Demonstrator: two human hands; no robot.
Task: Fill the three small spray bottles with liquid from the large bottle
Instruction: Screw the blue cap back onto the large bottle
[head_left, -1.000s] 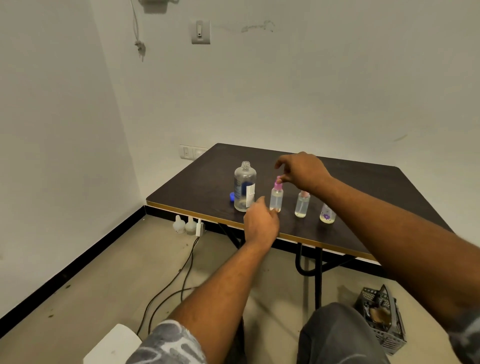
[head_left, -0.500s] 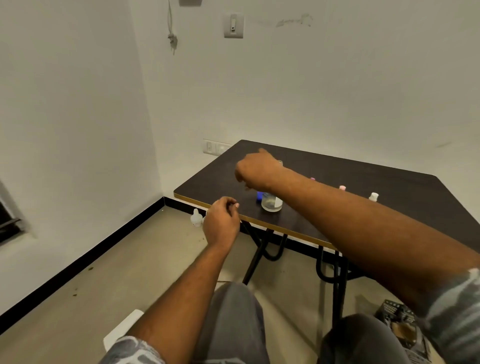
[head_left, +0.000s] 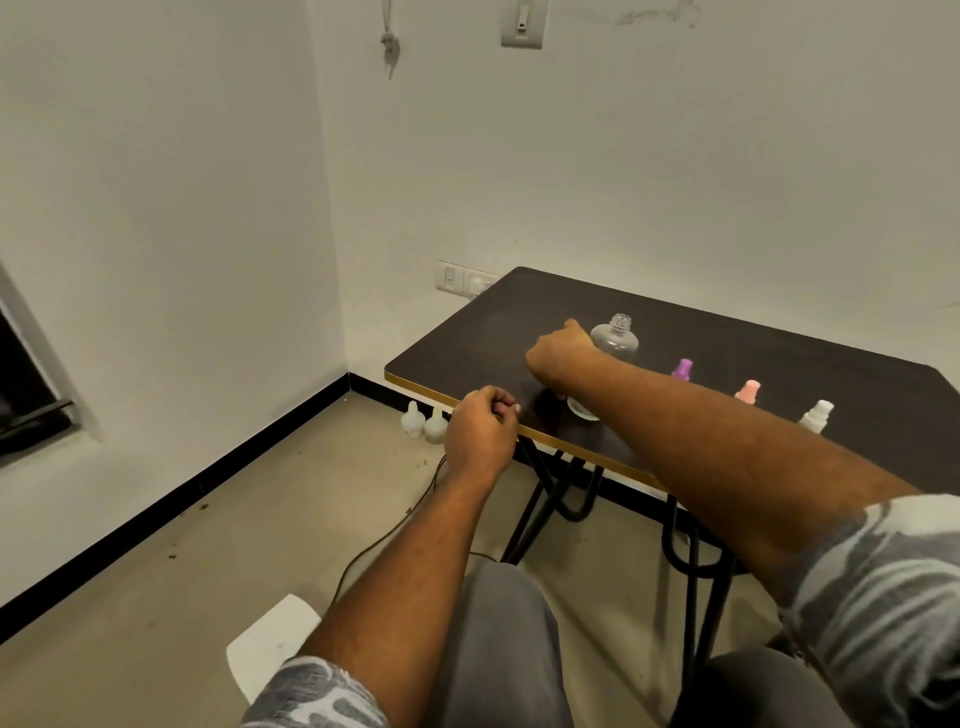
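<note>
The large clear bottle (head_left: 616, 339) stands uncapped on the dark table (head_left: 727, 343). To its right stand the three small spray bottles in a row, with only their tops showing above my right forearm: purple (head_left: 681, 368), pink (head_left: 748, 391) and white (head_left: 816, 413). My right hand (head_left: 560, 358) reaches down to the table just left of the large bottle, knuckles up, with its fingertips hidden. My left hand (head_left: 482, 432) hovers at the table's front edge, its fingers curled into a fist with nothing in it.
The table's gold-trimmed front edge (head_left: 582, 447) stands on black metal legs (head_left: 540, 514). Two white plug-in units (head_left: 423, 423) and a cable (head_left: 395, 530) lie on the floor by the wall. A white object (head_left: 272, 639) sits by my left knee.
My right hand left the purple-capped bottle, crossed to the left and dropped beside the large bottle. My left hand pulled back to the table edge and curled up. The blue cap is hidden now.
</note>
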